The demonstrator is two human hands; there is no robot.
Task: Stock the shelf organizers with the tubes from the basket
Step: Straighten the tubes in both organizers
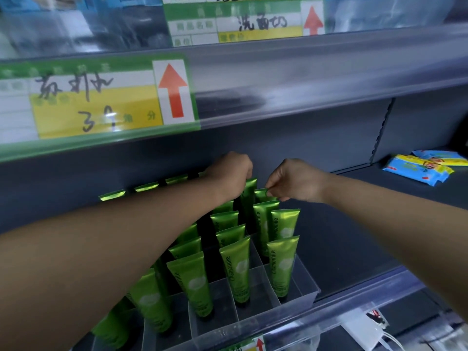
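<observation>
Several green "Chamomile" tubes (239,269) stand upright, cap down, in a clear plastic shelf organizer (307,287) with dividers on the dark shelf. My left hand (231,173) reaches to the back row and grips the top of a tall green tube (249,196). My right hand (295,179) pinches the crimped top edge of the neighbouring back-row tube (262,193). More tubes stand further left, partly hidden behind my left forearm. The basket is out of view.
The shelf above carries price labels with red arrows (173,91) and hangs low over the organizer. Blue and yellow wipe packets (417,171) lie at the right on the same shelf (354,236). A white tag (362,328) hangs below the shelf's front rail.
</observation>
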